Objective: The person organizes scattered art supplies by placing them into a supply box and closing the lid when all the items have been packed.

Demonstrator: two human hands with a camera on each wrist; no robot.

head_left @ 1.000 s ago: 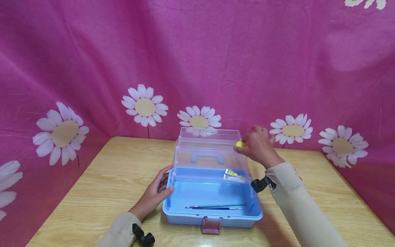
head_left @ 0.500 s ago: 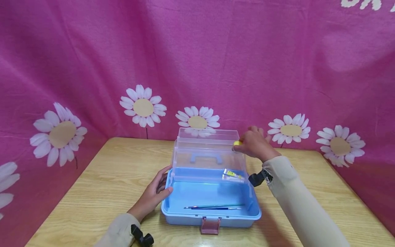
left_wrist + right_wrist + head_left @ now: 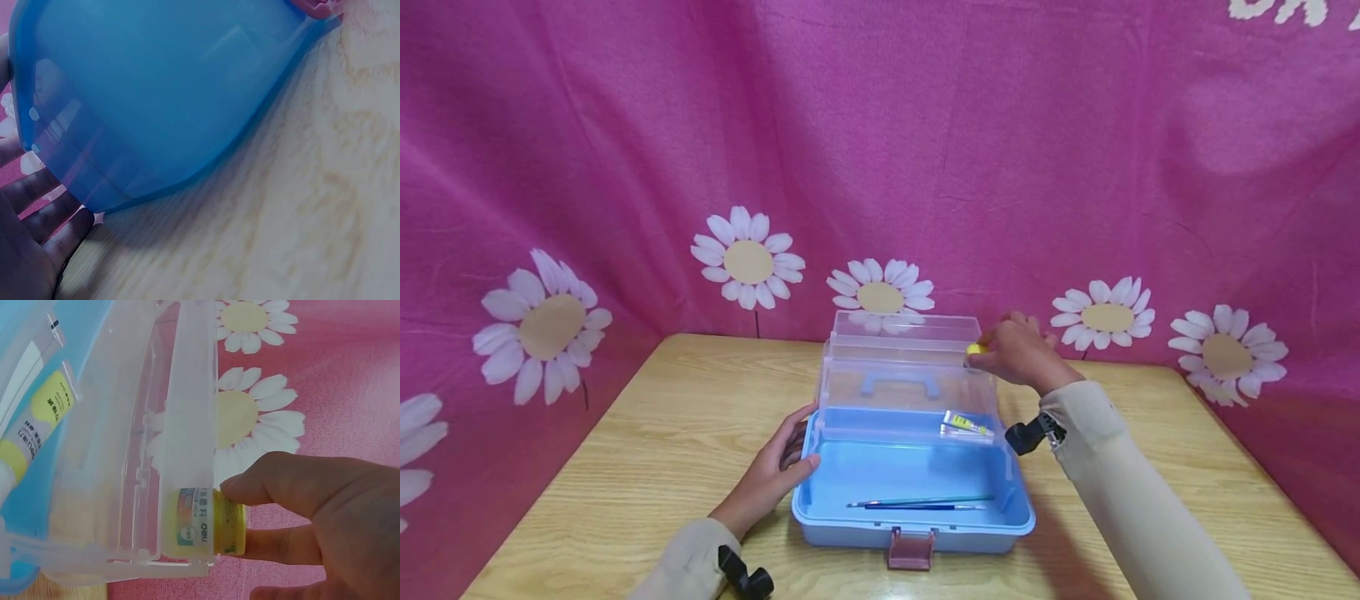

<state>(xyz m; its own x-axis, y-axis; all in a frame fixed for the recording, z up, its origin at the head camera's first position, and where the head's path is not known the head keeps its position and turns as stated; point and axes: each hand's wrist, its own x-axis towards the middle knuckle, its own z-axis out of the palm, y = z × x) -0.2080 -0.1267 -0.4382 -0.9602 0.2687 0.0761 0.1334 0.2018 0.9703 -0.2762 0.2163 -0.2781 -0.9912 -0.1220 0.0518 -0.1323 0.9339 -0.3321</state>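
A blue plastic storage box (image 3: pixel 842 535) stands on the table with its translucent lid and tiers (image 3: pixel 910 342) raised at the back. My left hand (image 3: pixel 767 473) holds its left side, thumb on the rim and fingers along the outer wall (image 3: pixel 44 206). At the top right, my right hand (image 3: pixel 1018 350) pinches a small yellow-lidded paint jar (image 3: pixel 230 522) between thumb and finger. The jar's labelled body shows through a translucent compartment wall (image 3: pixel 187 425). Paint tubes (image 3: pixel 966 423) lie in the lower tier. Two slim paintbrushes (image 3: pixel 917 503) lie on the box floor.
The pinkish front latch (image 3: pixel 912 550) hangs down over the wooden table (image 3: pixel 700 400). A blue handle (image 3: pixel 901 385) shows through the clear plastic. Behind the table hangs a magenta cloth (image 3: pixel 880 167) with white daisies.
The right hand has lowered a little, bringing the paint jar down to the upper compartment. The left hand keeps its place on the box. The head view has shifted slightly.
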